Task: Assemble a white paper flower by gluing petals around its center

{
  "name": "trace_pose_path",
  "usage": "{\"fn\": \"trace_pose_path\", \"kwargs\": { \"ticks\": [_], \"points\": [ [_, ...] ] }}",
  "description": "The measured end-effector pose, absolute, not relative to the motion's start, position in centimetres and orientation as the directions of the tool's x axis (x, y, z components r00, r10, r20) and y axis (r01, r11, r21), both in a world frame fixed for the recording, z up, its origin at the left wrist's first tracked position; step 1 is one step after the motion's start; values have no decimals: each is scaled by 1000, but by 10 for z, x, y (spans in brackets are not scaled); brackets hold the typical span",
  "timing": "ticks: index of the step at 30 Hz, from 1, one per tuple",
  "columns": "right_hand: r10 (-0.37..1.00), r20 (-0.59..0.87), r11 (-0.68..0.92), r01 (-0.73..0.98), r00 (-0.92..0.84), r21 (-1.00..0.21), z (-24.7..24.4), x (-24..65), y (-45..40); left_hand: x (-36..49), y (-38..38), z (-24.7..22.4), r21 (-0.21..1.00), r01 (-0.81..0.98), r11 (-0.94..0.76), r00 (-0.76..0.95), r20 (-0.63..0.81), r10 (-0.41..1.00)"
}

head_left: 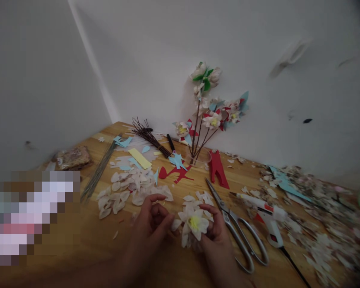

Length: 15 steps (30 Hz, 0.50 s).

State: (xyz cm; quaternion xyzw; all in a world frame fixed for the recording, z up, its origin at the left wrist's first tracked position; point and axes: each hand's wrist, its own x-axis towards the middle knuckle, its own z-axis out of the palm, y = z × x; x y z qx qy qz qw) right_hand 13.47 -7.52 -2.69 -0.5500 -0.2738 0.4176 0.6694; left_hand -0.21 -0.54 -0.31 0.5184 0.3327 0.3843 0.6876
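Note:
A white artificial flower (194,224) with a yellow centre is held in my right hand (217,236), thumb and fingers closed on its right side. My left hand (153,224) is beside it, fingers curled toward the thumb. A pale petal (176,225) shows at that thumb's tip; whether the fingers pinch it is hidden. Loose white petals (132,184) lie beyond my left hand. Silver scissors (234,222) rest close to my right hand, with a white glue gun (268,216) further right.
Finished flower stems (198,136) stand in a clear holder near the wall. Behind the petals are a bundle of brown twigs (151,140), grey wires (100,168) and a yellow paper strip (140,159). Red cutouts (217,170) lie mid-table; petal scraps (321,236) heap at right.

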Motion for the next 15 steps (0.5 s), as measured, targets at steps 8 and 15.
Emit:
{"fn": "trace_pose_path", "kwargs": {
  "ticks": [8, 15],
  "points": [
    [882, -188, 5, -407, 433, -913, -17, 126, -68, 0, -6, -7, 938, -265, 225, 498, -67, 865],
    [920, -101, 52, -373, 378, -926, -30, 129, -69, -2, -9, -3, 929, -291, 229, 531, -43, 847]
  ]
}}
